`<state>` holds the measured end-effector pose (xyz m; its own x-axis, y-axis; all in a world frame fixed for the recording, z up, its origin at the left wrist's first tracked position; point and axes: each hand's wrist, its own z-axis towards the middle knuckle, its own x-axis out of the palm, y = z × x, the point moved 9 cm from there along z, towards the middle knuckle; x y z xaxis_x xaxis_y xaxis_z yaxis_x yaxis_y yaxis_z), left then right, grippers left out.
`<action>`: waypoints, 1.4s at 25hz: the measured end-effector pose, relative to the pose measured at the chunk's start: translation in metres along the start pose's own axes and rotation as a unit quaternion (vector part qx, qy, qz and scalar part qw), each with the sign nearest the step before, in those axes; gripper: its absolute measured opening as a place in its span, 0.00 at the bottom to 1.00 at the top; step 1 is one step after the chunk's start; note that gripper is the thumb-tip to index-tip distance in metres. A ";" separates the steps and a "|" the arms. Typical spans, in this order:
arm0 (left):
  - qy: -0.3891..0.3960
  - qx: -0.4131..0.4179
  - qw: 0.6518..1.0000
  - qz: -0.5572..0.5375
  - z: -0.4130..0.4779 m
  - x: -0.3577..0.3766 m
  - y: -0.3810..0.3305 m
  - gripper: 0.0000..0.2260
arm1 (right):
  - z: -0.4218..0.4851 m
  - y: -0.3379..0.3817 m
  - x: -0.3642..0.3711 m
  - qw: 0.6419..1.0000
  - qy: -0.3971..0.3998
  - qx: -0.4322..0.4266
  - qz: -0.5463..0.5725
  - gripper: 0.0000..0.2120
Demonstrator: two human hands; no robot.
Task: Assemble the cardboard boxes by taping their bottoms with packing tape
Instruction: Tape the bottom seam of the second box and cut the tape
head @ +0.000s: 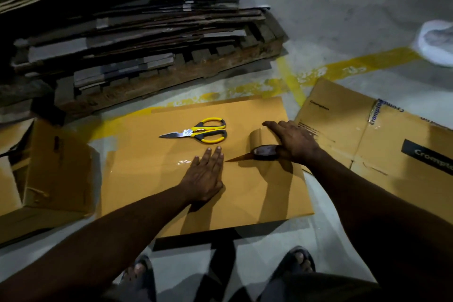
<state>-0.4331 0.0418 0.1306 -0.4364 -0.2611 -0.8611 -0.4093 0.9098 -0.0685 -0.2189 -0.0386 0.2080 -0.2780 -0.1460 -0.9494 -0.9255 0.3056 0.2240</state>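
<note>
Centrally, the cardboard box (245,198) lies on the floor (318,19), with the packing tape roll (266,152) on its seam. The right-hand grip (294,141) clasps the roll, its thumb hard to make out. The left-hand grip (204,176) presses flat, fingers straight. Yellow-handled scissors (196,131) lie beyond.

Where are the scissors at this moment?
In the head view, the scissors lie on the cardboard box, just beyond the left hand, left of the tape roll.
</note>
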 end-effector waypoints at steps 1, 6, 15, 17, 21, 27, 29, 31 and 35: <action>-0.016 0.006 1.000 -0.004 0.009 -0.004 -0.017 0.36 | 0.000 -0.001 0.003 1.000 -0.006 -0.007 0.006 0.36; -0.108 -0.019 0.989 -0.100 0.034 -0.022 -0.058 0.35 | 0.008 -0.006 0.011 0.998 -0.020 -0.002 0.066 0.31; -0.111 -0.072 0.990 -0.047 0.047 -0.002 -0.063 0.35 | 0.014 -0.003 0.013 0.998 -0.034 -0.028 0.034 0.32; -0.111 -0.077 0.990 -0.046 0.046 -0.001 -0.061 0.36 | 0.010 -0.011 0.003 0.997 -0.070 -0.023 0.001 0.29; -0.115 -0.068 0.990 -0.044 0.044 -0.002 -0.060 0.37 | -0.010 -0.048 -0.013 0.991 -0.135 0.015 -0.010 0.37; -0.118 -0.090 0.988 -0.051 0.049 -0.009 -0.070 0.37 | -0.019 -0.070 -0.001 0.990 -0.118 0.058 0.050 0.29; -0.132 -0.088 0.986 -0.055 0.055 -0.014 -0.080 0.37 | -0.021 -0.079 0.005 0.988 -0.098 0.076 0.090 0.32; -0.143 -0.088 0.984 -0.052 0.061 -0.013 -0.085 0.37 | -0.024 -0.083 0.008 0.988 -0.089 0.071 0.108 0.34; -0.153 -0.088 0.984 -0.037 0.062 -0.009 -0.086 0.36 | -0.022 -0.079 0.014 0.988 -0.072 0.068 0.119 0.32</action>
<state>-0.3442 -0.0137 0.1126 -0.1495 -0.1907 -0.9702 -0.5749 0.8151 -0.0716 -0.1556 -0.0853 0.1821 -0.4344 0.0782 -0.8973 -0.7929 0.4395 0.4221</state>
